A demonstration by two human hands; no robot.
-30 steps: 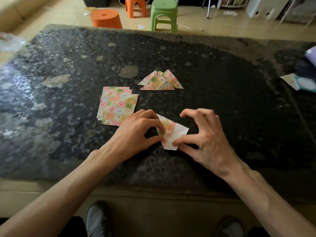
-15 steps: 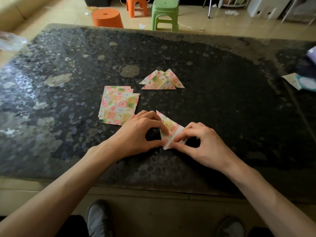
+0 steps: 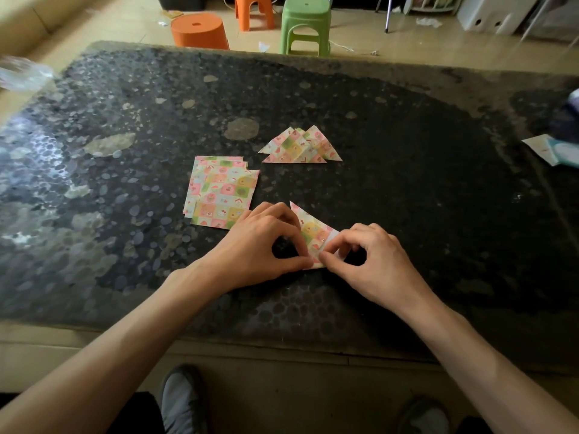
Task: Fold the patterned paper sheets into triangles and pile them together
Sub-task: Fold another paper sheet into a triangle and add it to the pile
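Two hands meet over one patterned sheet (image 3: pixel 313 231) lying on the dark speckled desk (image 3: pixel 438 198). The left hand (image 3: pixel 260 245) pinches the sheet's near corner between thumb and curled fingers, and the right hand (image 3: pixel 372 261) pinches the same corner from the other side, its fingers curled over the folded edge. The sheet looks partly folded, its triangle not yet creased flat. Beyond the hands sits a small pile of finished triangles (image 3: pixel 300 147). Just beyond the left hand lies a stack of unfolded sheets (image 3: pixel 219 192), so several folds appear to remain.
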